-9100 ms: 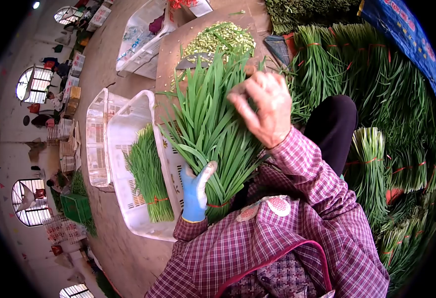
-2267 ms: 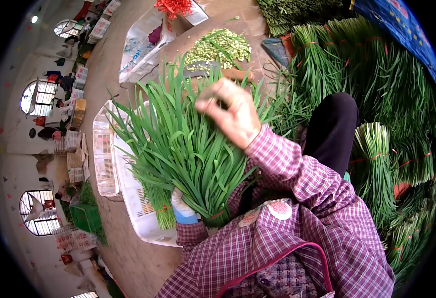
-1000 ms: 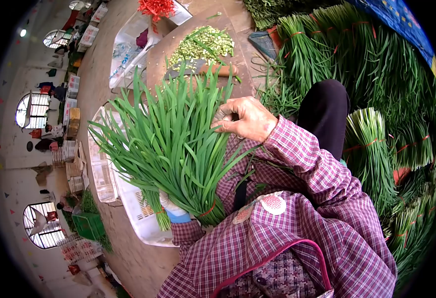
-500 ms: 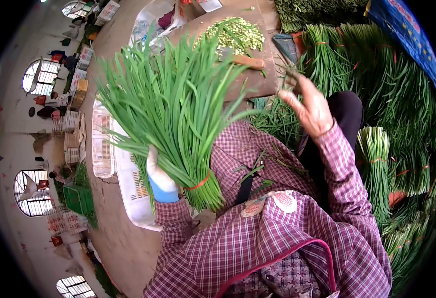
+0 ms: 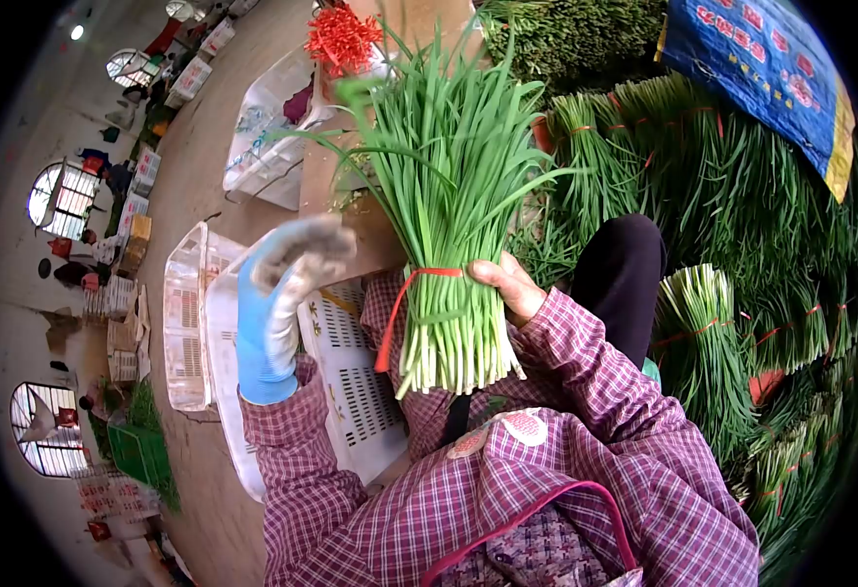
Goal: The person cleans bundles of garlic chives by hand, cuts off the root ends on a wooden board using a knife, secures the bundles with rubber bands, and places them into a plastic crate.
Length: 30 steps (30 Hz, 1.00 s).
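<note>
A bundle of long green leafy stalks (image 5: 458, 205) stands upright before my chest, its pale cut ends downward. A red tie (image 5: 437, 272) circles it, with a loose red end hanging at its left. My right hand (image 5: 514, 288), bare, grips the bundle's right side at the tie; most of its fingers are behind the stalks. My left hand (image 5: 287, 284), in a blue and white glove, is raised left of the bundle, apart from it. It is blurred, with its fingers bent toward the right. Below it is a white perforated crate (image 5: 356, 391).
Many tied bundles (image 5: 703, 352) lie on the right, partly under a blue printed sack (image 5: 762, 78). Red ties (image 5: 343, 41) are heaped at the top, beside a white crate (image 5: 268, 117) holding plastic. Another white crate (image 5: 186, 313) stands left. My knee (image 5: 620, 274) rises right of the bundle.
My left hand has let go of the bundle and moved left. My right hand has come in from the right and taken hold of it. The bundle has moved right and stands straighter.
</note>
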Motion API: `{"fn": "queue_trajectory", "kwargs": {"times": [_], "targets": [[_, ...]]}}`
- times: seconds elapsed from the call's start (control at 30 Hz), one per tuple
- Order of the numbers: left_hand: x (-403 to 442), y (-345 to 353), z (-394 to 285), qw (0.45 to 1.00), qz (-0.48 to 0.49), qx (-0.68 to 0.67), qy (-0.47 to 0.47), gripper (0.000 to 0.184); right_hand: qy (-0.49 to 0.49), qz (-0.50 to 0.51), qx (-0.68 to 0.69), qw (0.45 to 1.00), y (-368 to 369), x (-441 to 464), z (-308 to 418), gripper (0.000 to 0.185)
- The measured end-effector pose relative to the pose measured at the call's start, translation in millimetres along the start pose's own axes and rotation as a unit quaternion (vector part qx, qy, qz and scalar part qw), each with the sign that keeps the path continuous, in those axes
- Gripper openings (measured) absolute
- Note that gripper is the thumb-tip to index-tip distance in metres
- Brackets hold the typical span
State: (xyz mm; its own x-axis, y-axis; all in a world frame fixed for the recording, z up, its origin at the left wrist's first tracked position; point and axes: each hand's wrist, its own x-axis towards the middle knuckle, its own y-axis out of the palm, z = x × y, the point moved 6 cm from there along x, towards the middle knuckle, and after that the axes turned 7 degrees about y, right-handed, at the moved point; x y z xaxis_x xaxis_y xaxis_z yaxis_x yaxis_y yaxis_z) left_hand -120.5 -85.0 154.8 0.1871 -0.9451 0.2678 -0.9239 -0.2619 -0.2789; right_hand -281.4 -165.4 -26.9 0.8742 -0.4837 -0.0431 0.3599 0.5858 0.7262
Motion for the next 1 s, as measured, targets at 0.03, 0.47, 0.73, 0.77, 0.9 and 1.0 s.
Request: {"fn": "queue_trajectory", "kwargs": {"times": [0.03, 0.47, 0.73, 0.77, 0.9, 1.0], "targets": [[-8, -12, 27, 0.997, 0.044, -0.065, -0.025, 0.047, 0.013, 0.018, 0.006, 1.000, -6, -2, -1, 0.059], [-31, 42, 124, 0.896, -0.105, -0.403, -0.153, 0.062, 0.027, 0.077, -0.243, 0.966, 35, 12, -30, 0.091], [-51, 0, 177, 0.867, -0.127, -0.459, -0.149, 0.055, -0.224, -0.099, -0.559, 0.792, 62, -38, 91, 0.023], [-50, -3, 177, 0.868, -0.140, -0.452, -0.150, 0.053, -0.320, -0.113, -0.510, 0.791, 70, -44, 104, 0.013], [-49, 5, 155, 0.891, -0.156, -0.403, -0.142, 0.053, -0.447, -0.081, -0.604, 0.655, 104, -39, 125, 0.017], [-52, 15, 141, 0.881, -0.179, -0.412, -0.149, 0.055, -0.479, -0.072, -0.656, 0.579, 123, -27, 121, 0.026]]}}
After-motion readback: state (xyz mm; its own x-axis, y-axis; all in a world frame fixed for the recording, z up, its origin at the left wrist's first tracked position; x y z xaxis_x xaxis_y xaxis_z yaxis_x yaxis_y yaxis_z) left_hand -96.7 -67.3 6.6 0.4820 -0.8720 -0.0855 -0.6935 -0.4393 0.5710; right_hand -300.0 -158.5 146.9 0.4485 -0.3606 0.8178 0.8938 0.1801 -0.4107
